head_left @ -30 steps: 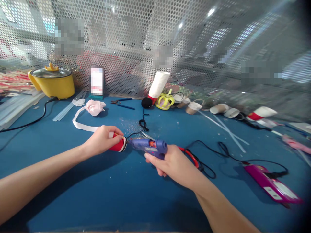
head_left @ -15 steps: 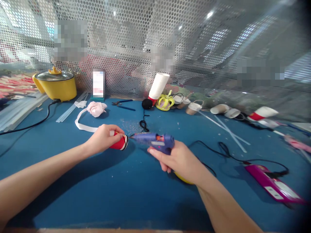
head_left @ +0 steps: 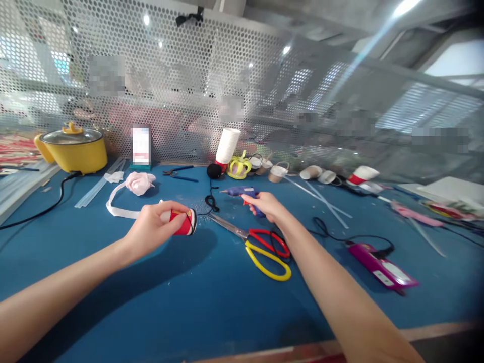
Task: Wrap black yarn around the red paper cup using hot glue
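Note:
My left hand [head_left: 153, 227] is closed around a small red and white paper cup [head_left: 183, 224], tilted on its side, with black cord along its outer end. From that end the black cord [head_left: 212, 203] runs to a black ball of yarn [head_left: 214, 171]. A white ribbon [head_left: 123, 212] passes behind my left hand and curves up to a pale, rose-like bundle [head_left: 139, 183]. In my right hand [head_left: 270, 206] is a blue hot glue gun [head_left: 240, 191], its nozzle facing left, away from the cup. Scissors with red and yellow handles [head_left: 245, 237] lie beneath it.
Pliers [head_left: 179, 174], a stack of paper cups [head_left: 228, 143], a yellow crown-like piece [head_left: 239, 167] and small cups line the mesh panel. A yellow pot [head_left: 81, 154] and a phone [head_left: 141, 146] stand left. A purple power strip [head_left: 378, 267] with cables lies right.
My right hand has carried the glue gun away from the cup, forward and up, uncovering the scissors. My left hand still holds the cup in nearly the same place. The view has shifted.

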The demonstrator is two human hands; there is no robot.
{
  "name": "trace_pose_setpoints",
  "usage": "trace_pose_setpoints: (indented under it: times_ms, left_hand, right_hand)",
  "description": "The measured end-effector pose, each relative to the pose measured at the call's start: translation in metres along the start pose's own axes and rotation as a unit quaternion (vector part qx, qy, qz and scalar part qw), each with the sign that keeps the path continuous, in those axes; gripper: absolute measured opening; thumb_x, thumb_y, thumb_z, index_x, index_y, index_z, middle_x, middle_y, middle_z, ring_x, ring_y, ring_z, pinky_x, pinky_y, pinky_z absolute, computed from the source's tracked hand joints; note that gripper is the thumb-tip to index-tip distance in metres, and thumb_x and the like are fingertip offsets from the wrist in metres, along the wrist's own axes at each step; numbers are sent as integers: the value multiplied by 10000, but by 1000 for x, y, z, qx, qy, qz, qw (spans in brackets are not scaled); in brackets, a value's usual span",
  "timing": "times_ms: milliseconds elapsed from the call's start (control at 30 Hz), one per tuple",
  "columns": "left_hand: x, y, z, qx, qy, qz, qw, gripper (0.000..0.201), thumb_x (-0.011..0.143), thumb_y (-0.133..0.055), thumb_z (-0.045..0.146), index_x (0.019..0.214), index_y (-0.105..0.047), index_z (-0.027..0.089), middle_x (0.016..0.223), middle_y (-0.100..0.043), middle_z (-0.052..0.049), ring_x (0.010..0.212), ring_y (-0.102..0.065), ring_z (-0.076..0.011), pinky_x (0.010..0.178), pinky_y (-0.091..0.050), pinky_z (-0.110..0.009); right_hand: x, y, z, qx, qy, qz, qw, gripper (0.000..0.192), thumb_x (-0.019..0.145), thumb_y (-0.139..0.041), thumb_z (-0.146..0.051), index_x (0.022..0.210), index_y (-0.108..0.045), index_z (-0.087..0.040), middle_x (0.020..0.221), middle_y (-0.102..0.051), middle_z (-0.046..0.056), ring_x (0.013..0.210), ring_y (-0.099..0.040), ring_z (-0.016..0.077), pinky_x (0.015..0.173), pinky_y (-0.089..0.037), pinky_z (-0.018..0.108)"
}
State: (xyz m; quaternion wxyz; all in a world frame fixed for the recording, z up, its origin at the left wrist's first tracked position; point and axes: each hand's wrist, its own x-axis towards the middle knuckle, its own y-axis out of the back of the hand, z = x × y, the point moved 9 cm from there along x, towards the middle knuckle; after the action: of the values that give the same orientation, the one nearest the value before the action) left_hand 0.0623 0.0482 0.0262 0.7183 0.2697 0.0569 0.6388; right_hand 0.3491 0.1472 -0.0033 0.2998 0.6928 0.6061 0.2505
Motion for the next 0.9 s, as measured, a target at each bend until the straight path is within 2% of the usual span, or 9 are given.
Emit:
trace_pose_setpoints:
  times_ms: [167, 300, 367, 433, 567, 633, 733, 833, 900]
  left_hand:
    - [-3, 3, 10, 15, -31, 17, 999, 229, 759, -517, 265, 890, -676, 167, 838, -714, -37, 705, -628, -153, 630, -482, -237]
    - [-7, 1, 18, 26, -91, 25, 995, 206, 774, -519, 253, 875, -675, 164, 827, -719, -39, 702, -631, -143, 636, -479, -220]
    - [-12, -2, 24, 38, -131, 21, 990, 193, 789, -512, 249, 865, -672, 172, 805, -721, -33, 673, -631, -130, 624, -476, -208]
    - [-17, -5, 32, 56, -180, 11, 982, 190, 800, -506, 239, 880, -667, 177, 775, -719, -28, 623, -624, -116, 604, -471, -200]
    - [-25, -10, 52, 121, -268, -28, 956, 210, 807, -495, 210, 934, -660, 181, 653, -697, -11, 486, -558, -89, 521, -435, -190]
    - [-23, -12, 57, 161, -275, -49, 947, 222, 808, -487, 223, 941, -663, 199, 654, -694, -6, 476, -540, -90, 515, -426, -196]
    - [-17, -10, 61, 184, -262, -59, 946, 226, 800, -485, 234, 917, -677, 219, 678, -696, -7, 492, -543, -96, 524, -428, -197]
    - [-15, -8, 61, 176, -245, -63, 951, 224, 803, -479, 238, 891, -684, 217, 680, -693, -5, 505, -546, -95, 535, -434, -192]
    - [-16, -7, 57, 160, -227, -69, 958, 228, 813, -468, 236, 892, -681, 214, 698, -696, -3, 523, -554, -92, 545, -437, -185]
  right_hand:
    - [-4, 5, -5, -97, 23, 33, 994, 407, 739, -610, -341, 398, -450, -188, 485, -539, 69, 598, -575, 170, 519, -356, 251]
    - [-24, -4, -43, -119, 62, 25, 991, 301, 775, -571, -352, 542, -599, -164, 652, -623, 86, 735, -584, 185, 619, -390, 256]
    - [-44, -25, -68, -95, 97, -32, 990, 424, 840, -427, -479, 685, -680, -176, 673, -643, 53, 689, -585, 162, 632, -409, 253]
    - [-71, -57, -95, -18, 154, -147, 977, 569, 859, -302, -564, 786, -702, -166, 762, -669, 55, 715, -586, 157, 681, -422, 264]
    - [-96, -91, -119, 55, 186, -236, 952, 690, 876, -171, -586, 725, -665, -127, 737, -672, 59, 709, -592, 138, 687, -441, 245]
    - [-80, -89, -121, 29, 191, -211, 958, 667, 907, -139, -525, 732, -644, -127, 773, -680, 65, 712, -610, 123, 646, -449, 214]
    - [-31, -67, -114, -138, 163, -86, 973, 488, 930, -255, -408, 800, -629, -123, 831, -681, 86, 687, -624, 120, 631, -445, 206]
    - [11, -64, -108, -213, 135, -83, 964, 300, 874, -467, -334, 775, -638, -108, 881, -660, 115, 842, -617, 198, 735, -448, 261]
    - [28, -73, -102, -253, 120, -103, 955, 220, 870, -493, -304, 952, -621, -144, 1040, -611, 92, 928, -585, 200, 792, -461, 316]
